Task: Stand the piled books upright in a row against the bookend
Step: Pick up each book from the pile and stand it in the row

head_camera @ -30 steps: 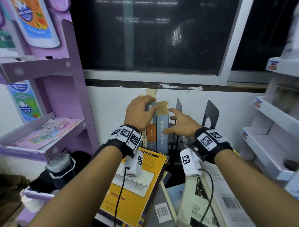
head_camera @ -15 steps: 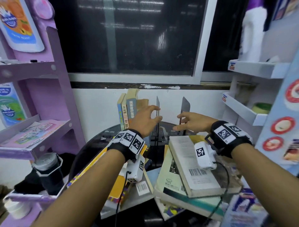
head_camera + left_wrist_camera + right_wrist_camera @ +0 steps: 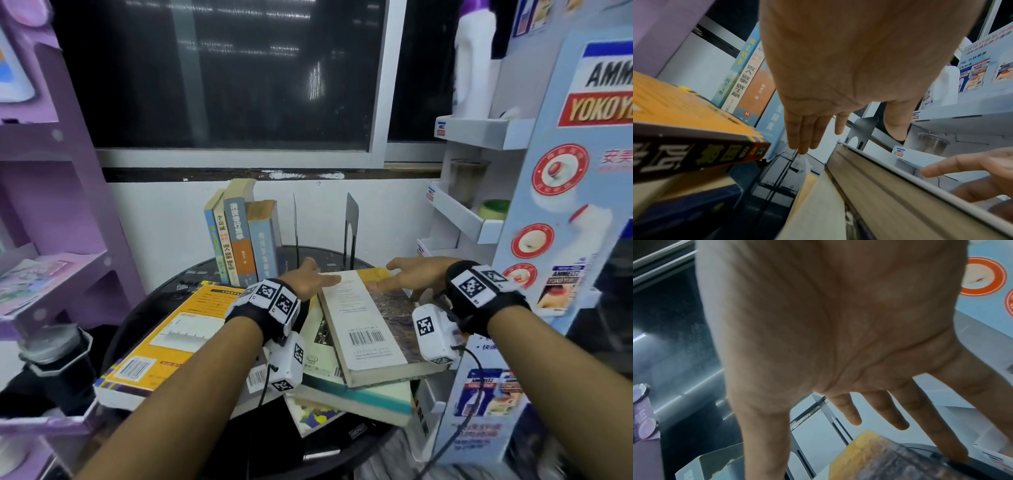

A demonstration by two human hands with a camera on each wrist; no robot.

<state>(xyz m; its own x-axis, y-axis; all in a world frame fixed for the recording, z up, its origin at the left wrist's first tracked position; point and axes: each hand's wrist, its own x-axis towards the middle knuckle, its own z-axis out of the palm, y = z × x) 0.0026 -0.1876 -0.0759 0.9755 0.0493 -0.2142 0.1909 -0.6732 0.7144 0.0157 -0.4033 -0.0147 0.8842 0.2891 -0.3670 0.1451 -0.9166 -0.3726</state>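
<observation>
Several books [image 3: 239, 236] stand upright and lean a little at the back of the round black table [image 3: 161, 298]. Right of them stand two thin black bookends [image 3: 295, 226] [image 3: 351, 222]. In front lies a pile; its top book [image 3: 363, 325] is white with a barcode. A yellow book [image 3: 171, 335] lies to the left. My left hand [image 3: 318, 272] is open at the top book's far left edge, fingers straight [image 3: 803, 134]. My right hand [image 3: 387, 275] is open with fingers spread [image 3: 898, 417] over the book's yellow far corner [image 3: 869, 451]. Neither hand holds anything.
A purple shelf unit [image 3: 68, 212] stands close on the left, with a dark flask [image 3: 54, 356] below it. White shelves [image 3: 476, 222] and a blue display stand [image 3: 565, 205] crowd the right. A wall and dark window are behind.
Both hands have left the upright books and come down and back toward the top book of the pile. The view has pulled back and swung right.
</observation>
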